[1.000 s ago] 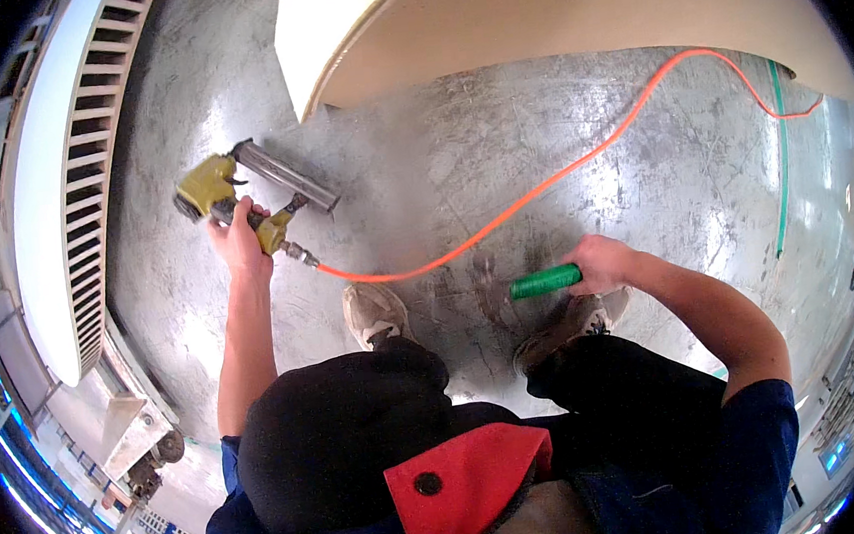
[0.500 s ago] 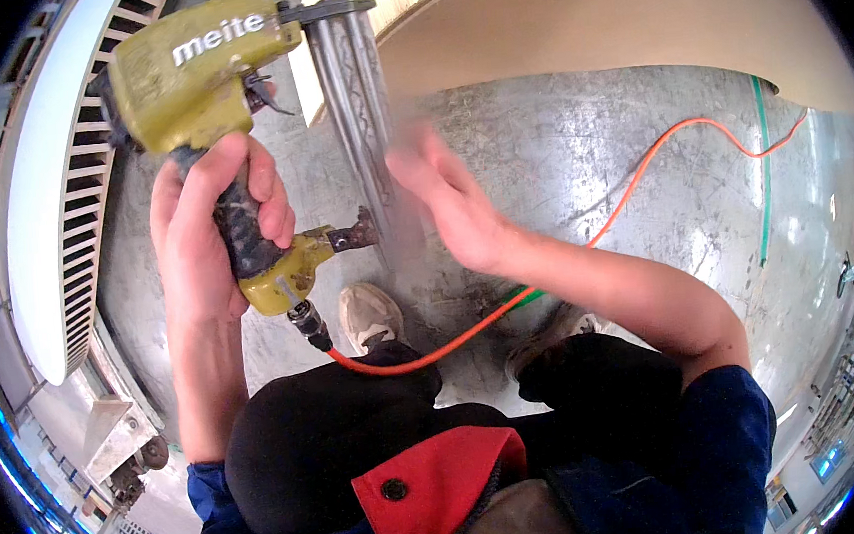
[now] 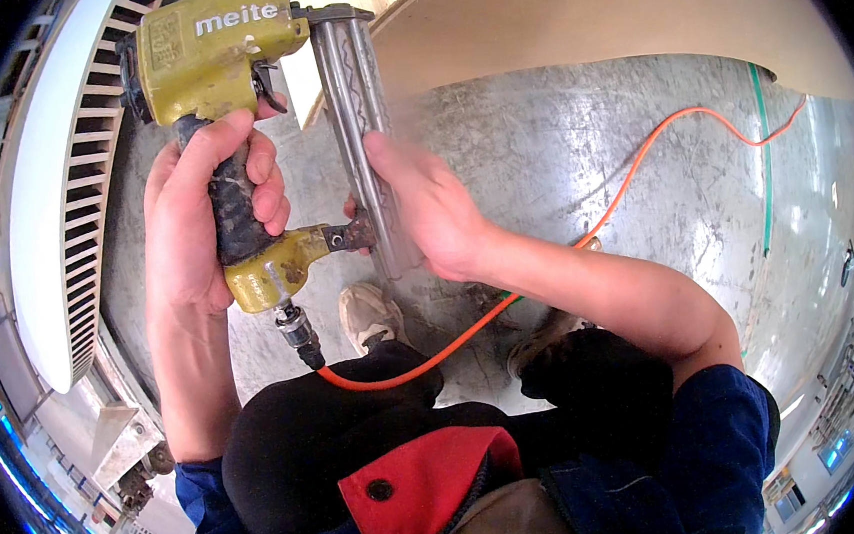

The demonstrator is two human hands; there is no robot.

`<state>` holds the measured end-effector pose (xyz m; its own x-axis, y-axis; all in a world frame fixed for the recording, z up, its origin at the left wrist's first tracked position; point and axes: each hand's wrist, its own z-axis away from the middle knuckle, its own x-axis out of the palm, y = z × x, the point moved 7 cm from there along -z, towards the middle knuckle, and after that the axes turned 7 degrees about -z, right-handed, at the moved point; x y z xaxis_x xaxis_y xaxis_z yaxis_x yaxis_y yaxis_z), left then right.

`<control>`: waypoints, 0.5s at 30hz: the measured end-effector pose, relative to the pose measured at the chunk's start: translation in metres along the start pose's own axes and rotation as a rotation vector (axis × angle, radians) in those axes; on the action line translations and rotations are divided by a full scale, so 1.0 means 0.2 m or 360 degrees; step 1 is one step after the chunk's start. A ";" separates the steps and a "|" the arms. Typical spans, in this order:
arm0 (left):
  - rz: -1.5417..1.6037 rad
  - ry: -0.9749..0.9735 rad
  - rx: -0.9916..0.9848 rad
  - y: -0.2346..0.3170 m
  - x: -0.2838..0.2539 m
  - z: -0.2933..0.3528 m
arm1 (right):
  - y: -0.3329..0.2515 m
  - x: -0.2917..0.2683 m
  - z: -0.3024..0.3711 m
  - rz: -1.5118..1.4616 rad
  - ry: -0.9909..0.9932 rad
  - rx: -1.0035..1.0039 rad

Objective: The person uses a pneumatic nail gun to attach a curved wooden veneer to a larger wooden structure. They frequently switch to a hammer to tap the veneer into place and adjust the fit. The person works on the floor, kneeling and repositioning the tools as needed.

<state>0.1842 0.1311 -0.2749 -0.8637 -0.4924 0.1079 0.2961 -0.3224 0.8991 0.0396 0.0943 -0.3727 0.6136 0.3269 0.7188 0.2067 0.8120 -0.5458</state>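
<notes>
My left hand (image 3: 186,201) is closed round the black grip of an olive-yellow pneumatic nail gun (image 3: 215,58), held up in front of me. One fingertip lies near the black trigger. A long silver magazine (image 3: 351,132) runs down the gun's right side, joined to the handle's base by a dark bracket. My right hand (image 3: 433,211) holds the lower part of this magazine, thumb on its face and fingertips showing past its left side. Some of those fingers are hidden behind the metal. From the fitting under the handle an orange air hose (image 3: 472,334) curves off to the right.
A large tan board (image 3: 608,22) with a curved edge spans the upper right. On the left stands a long white panel with a slatted edge (image 3: 85,193). Below lie the scuffed grey floor (image 3: 538,148) with a green line, my shoes and my knees.
My right hand has come in against the magazine, its fingers now round the lower part. The nail gun has turned slightly more upright and shifted a little in my left hand.
</notes>
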 end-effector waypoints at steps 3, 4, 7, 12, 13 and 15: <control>-0.0007 -0.0001 0.0004 0.00 0.00 0.00 | 0.00 0.00 0.00 -0.0026 0.0006 0.0001; -0.0016 0.0005 0.0008 0.00 0.00 0.00 | 0.00 0.01 0.00 -0.0042 0.0000 -0.0002; -0.0018 -0.0016 0.0010 0.01 0.01 0.00 | -0.01 0.01 0.00 -0.0018 -0.0018 0.0006; -0.0030 0.0003 0.0017 0.02 0.00 0.01 | -0.01 0.02 0.00 0.0001 -0.0063 0.0007; -0.0036 0.0014 0.0023 0.02 0.00 0.02 | -0.01 0.02 0.00 0.0015 -0.0083 0.0006; -0.0031 0.0017 0.0028 0.01 -0.01 0.03 | 0.00 0.03 0.00 -0.0030 -0.0087 0.0005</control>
<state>0.1839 0.1362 -0.2699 -0.8648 -0.4948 0.0860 0.2720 -0.3175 0.9084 0.0435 0.0957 -0.3682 0.5672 0.3373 0.7514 0.2154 0.8198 -0.5306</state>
